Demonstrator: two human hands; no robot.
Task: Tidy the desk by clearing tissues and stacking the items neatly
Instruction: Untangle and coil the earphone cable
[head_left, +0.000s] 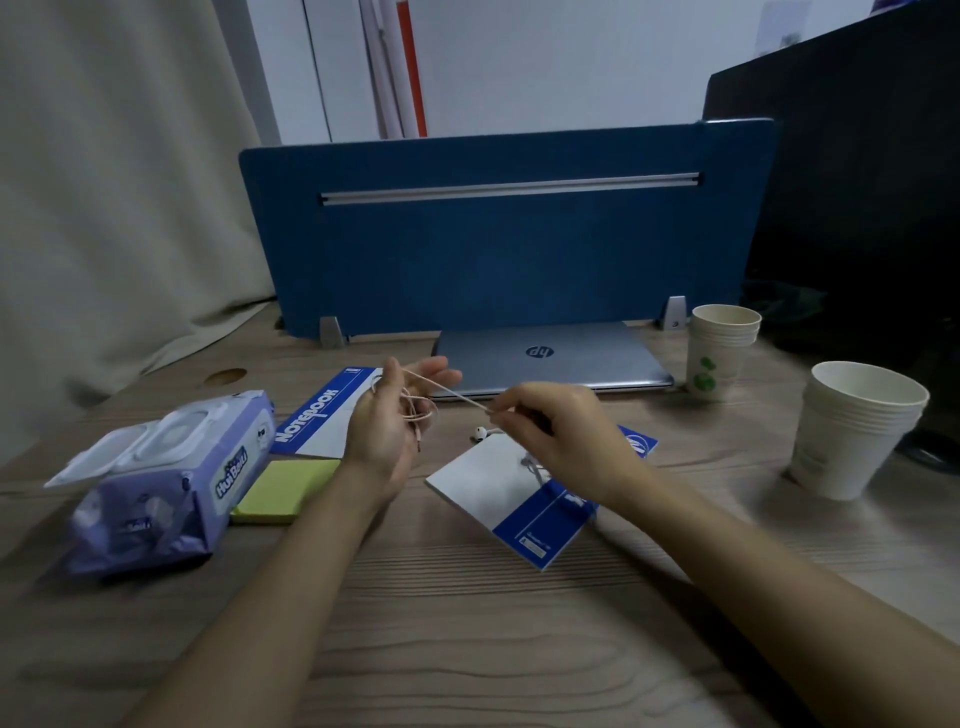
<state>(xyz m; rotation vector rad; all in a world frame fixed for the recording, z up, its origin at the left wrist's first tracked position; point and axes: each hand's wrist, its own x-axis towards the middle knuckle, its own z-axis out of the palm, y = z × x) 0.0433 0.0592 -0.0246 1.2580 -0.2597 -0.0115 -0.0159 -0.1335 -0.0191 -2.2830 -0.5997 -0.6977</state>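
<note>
A person's 2 hands work a white earphone cord (457, 396) above a wooden desk (467, 623), just in front of a closed silver laptop (550, 358) that lies at the foot of a blue divider (493, 249). The left hand (389, 421), palm turned up and fingers loosely curled, holds several loops of the cord wound around it, with the plug end dangling below the palm. The right hand (561, 431) pinches the cord between thumb and fingertips, and the stretch between the 2 hands runs taut; the hands sit apart, joined only by the cord. 1 earbud (480, 431) hangs below the right hand's fingers, over the corner of a white-and-blue notebook (498, 493) lying askew in front of the laptop. A 2nd notebook (322, 415), marked "NOTEBOOK", lies left of the laptop, partly hidden behind the left hand. Just in front of that one rests a yellow-green pad of sticky notes (288, 488), and farther left of the laptop sits a purple pack of wet wipes (171, 483) with its white lid flipped open. Right of the laptop stands a stack of paper cups with green print (719, 348), and farther right and nearer the camera a taller stack of plain white cups (857, 431). A dark monitor (857, 208) rises behind the cups, and a beige curtain (114, 182) hangs left of the divider.
</note>
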